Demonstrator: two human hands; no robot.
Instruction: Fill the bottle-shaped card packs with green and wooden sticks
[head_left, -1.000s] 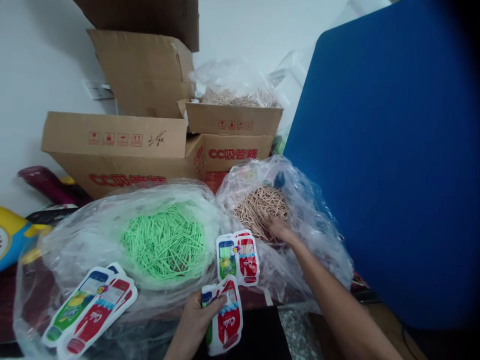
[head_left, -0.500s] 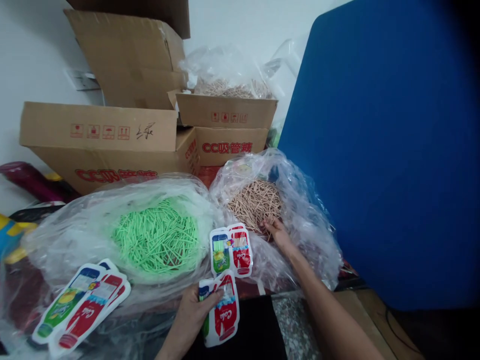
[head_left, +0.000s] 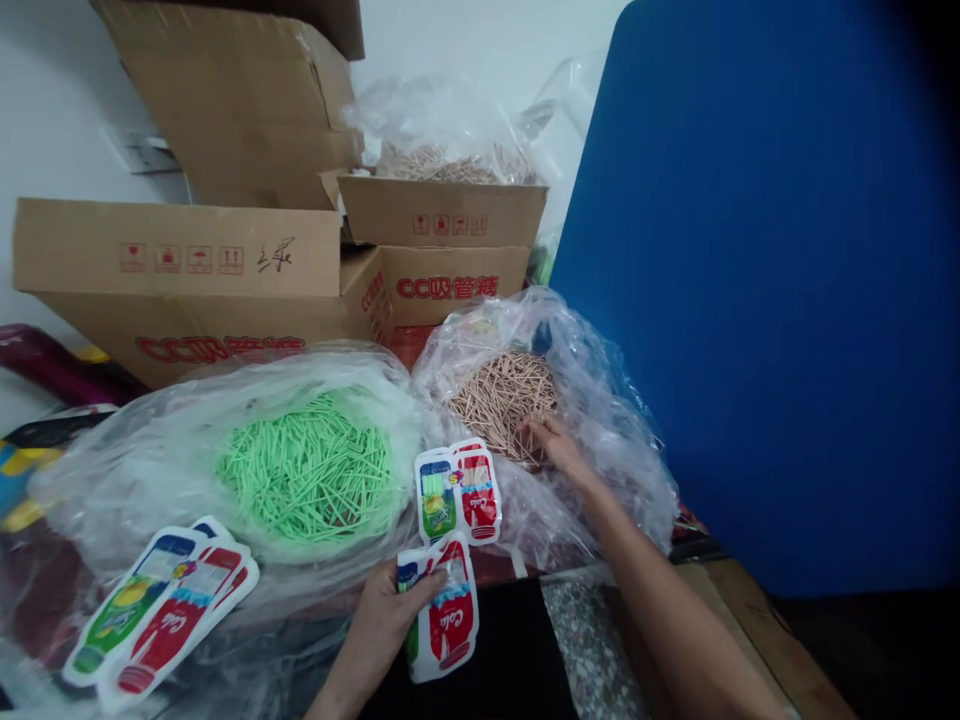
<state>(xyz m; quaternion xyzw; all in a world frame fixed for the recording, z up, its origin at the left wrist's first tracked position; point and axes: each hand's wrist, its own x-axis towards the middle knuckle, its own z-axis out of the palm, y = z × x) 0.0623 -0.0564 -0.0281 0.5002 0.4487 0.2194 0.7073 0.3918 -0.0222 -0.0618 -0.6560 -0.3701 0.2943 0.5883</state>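
My left hand (head_left: 401, 605) is closed on a bottle-shaped candy pouch (head_left: 454, 620), thumb across its front; a red cola half faces up beside a mostly covered green half. Just above it lie more pouches (head_left: 478, 500), overlapping, with green and brown sticks showing through their windows. At the near right edge of a pile of thin brown candy sticks (head_left: 502, 395), my right hand (head_left: 551, 440) has its fingers curled and pinched among the sticks. How many it grips is hidden. The brown pile sits in an open clear plastic bag (head_left: 615, 440).
Left of centre, another clear bag (head_left: 142, 450) holds green candy sticks (head_left: 307, 470). A stack of pouches (head_left: 169, 610) lies front left. Cardboard boxes (head_left: 180, 250) stand behind, one with a bag of brown sticks (head_left: 442, 160) on top. A large blue panel (head_left: 750, 300) borders the right.
The view has shifted slightly, so most things sit a little further left and higher. My right hand stays at the brown sticks, its fingers a bit more curled. My left hand keeps the pouch.
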